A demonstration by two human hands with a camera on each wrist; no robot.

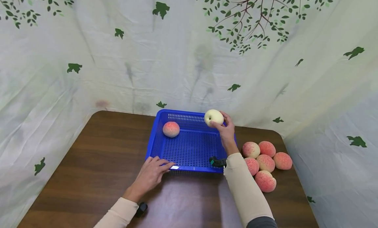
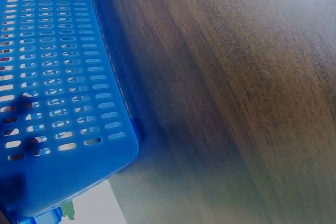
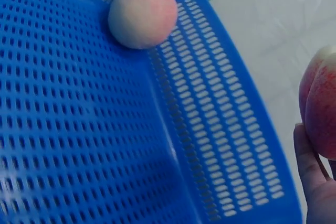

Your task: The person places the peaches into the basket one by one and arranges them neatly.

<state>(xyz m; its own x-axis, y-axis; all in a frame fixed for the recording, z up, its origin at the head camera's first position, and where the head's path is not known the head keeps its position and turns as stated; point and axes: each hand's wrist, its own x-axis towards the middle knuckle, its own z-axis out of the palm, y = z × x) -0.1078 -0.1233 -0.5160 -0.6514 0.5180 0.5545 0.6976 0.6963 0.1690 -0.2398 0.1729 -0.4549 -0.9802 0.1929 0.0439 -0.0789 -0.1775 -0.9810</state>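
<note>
My right hand (image 1: 228, 132) holds a peach (image 1: 214, 118) up over the back right part of a blue plastic basket (image 1: 190, 149), thumb and fingers round it. The peach turns its pale side with the stem hollow to the head camera. In the right wrist view the same peach (image 3: 321, 106) shows a red, creased side. Inside the basket, another pinkish peach (image 1: 171, 129) lies near the back left corner. My left hand (image 1: 151, 174) rests on the basket's front rim by its left corner, fingers extended along it. In the left wrist view only the slotted basket wall (image 2: 63, 77) shows.
Several pink-red peaches (image 1: 265, 163) lie grouped on the brown wooden table (image 1: 118, 149), right of the basket. A white curtain (image 1: 177, 57) printed with leaves and branches hangs behind the table and along both sides.
</note>
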